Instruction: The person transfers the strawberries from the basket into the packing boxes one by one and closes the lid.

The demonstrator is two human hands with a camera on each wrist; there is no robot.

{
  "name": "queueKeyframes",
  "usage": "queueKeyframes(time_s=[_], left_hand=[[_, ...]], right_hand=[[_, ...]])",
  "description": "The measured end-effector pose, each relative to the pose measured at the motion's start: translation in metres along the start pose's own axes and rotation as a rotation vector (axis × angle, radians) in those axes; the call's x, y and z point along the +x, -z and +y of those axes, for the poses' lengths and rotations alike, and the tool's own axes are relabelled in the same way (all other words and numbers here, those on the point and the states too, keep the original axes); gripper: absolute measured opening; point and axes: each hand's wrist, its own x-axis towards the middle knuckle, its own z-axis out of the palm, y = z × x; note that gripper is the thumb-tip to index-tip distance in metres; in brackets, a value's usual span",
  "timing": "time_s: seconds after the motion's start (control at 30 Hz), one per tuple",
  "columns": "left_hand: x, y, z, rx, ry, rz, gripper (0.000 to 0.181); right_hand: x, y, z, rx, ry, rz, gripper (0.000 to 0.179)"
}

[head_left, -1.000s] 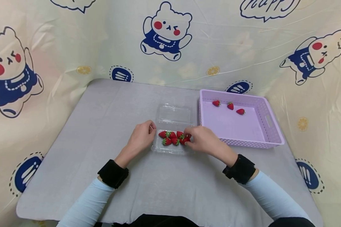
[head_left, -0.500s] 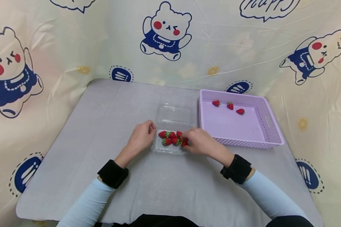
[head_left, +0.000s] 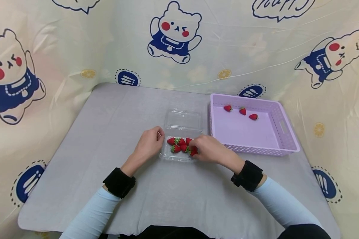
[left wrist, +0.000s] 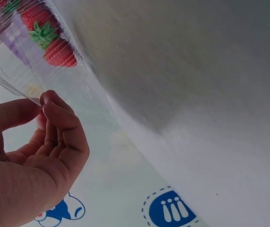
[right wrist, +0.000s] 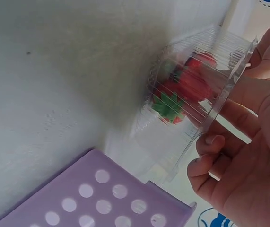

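Note:
A clear plastic clamshell box (head_left: 175,158) sits mid-table with its lid (head_left: 183,120) folded back. Several strawberries (head_left: 175,149) lie inside in two rows, red with green leaf caps. My left hand (head_left: 148,143) pinches the box's left rim between thumb and forefinger, as the left wrist view shows. From the right, my right hand (head_left: 210,148) reaches over the rim and holds a strawberry (head_left: 193,152) at the box's right end. Through the clear wall in the right wrist view, its fingers are down among the fruit, the other fingers curled outside; they partly hide the berries there.
A lilac plastic basket (head_left: 254,151) with perforated walls stands just right of the box, with three strawberries (head_left: 242,111) toward its back. Grey cloth (head_left: 113,116) covers the table, and a printed curtain (head_left: 122,39) hangs behind it.
My right hand has shifted slightly left and lower inside the box, moving the strawberry at its fingertips closer to the others. My left hand stays at the rim.

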Motion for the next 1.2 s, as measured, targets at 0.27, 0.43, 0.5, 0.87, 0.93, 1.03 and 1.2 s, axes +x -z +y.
queueKeyframes(time_s=[0.27,0.43,0.5,0.87,0.93,1.03,1.2], left_hand=[[-0.0004,0.0013,-0.0002,-0.003,-0.005,0.001,0.006],[0.0000,0.0008,0.0000,0.000,0.000,0.004,0.006],[0.0003,0.0007,-0.0001,0.001,0.001,0.005,0.006],[0.0005,0.0007,-0.0014,-0.009,-0.015,0.002,0.006],[0.0006,0.0006,-0.0018,-0.008,-0.016,0.001,0.006],[0.0009,0.0004,-0.0019,-0.009,-0.014,0.001,0.006],[0.0012,0.0003,-0.0014,-0.010,-0.008,0.001,0.006]], right_hand=[[0.0048,-0.0003,0.0010,-0.001,0.015,-0.040,0.023],[0.0059,0.0015,-0.0006,-0.012,0.011,-0.046,0.024],[0.0061,0.0019,-0.0013,-0.011,0.013,-0.050,0.024],[0.0070,0.0011,-0.0010,-0.003,0.008,-0.077,0.025],[0.0075,0.0008,-0.0005,-0.007,0.007,-0.082,0.024],[0.0084,0.0002,-0.0001,-0.007,0.010,-0.085,0.024],[0.0097,0.0004,-0.0003,-0.011,0.015,-0.088,0.023]])
